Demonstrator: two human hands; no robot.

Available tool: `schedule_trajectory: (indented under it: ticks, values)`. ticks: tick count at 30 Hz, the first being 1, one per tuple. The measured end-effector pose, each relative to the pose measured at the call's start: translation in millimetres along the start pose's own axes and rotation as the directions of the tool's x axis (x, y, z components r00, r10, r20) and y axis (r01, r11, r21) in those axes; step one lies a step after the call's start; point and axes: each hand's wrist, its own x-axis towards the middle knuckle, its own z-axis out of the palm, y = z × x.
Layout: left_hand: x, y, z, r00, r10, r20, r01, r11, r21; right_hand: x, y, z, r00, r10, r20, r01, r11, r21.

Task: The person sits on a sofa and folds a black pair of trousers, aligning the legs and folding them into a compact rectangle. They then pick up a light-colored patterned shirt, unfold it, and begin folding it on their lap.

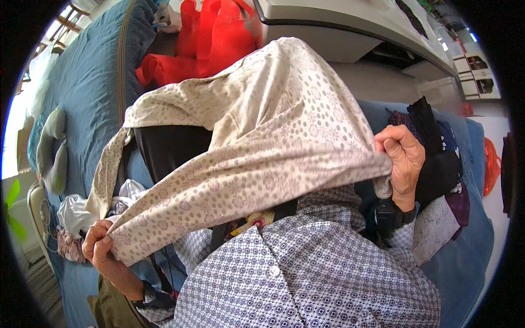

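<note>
A cream garment with a small grey and pinkish flower print is stretched across my lap between both hands. My left hand grips the end of one long sleeve or leg at the lower left. At the right, my right hand is closed in a fist on another edge of the cloth, pulling it taut. The rest of the garment drapes away from me over dark trousers, and a second narrow part hangs down at the left. Folds hide its full shape.
Blue fabric-covered seating surrounds me, with a grey neck pillow at the left. White clothing lies near my left hand, dark folded clothes at the right. Beyond the garment are a red fabric bag and a white table.
</note>
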Motion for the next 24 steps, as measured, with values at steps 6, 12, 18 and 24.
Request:
schedule_trajectory:
  ticks: [6,12,18,24]
  values:
    - [-5,-3,-15,0.998,0.012,0.061,-0.017,0.998,0.067,-2,10,-3,0.961,-0.039,0.274,0.030,0.999,0.036]
    - [-4,-15,-15,0.983,0.028,0.179,-0.062,0.981,0.182,-15,9,-2,0.849,0.079,0.523,0.043,0.975,-0.216]
    - [-11,-18,-14,0.981,0.037,0.188,-0.063,0.989,0.135,-21,-1,-8,0.929,-0.015,0.369,0.089,0.979,-0.184]
    - [-21,-14,-19,0.960,0.266,0.088,-0.266,0.964,-0.015,-26,-2,-38,0.959,-0.179,0.219,0.182,0.983,0.007]
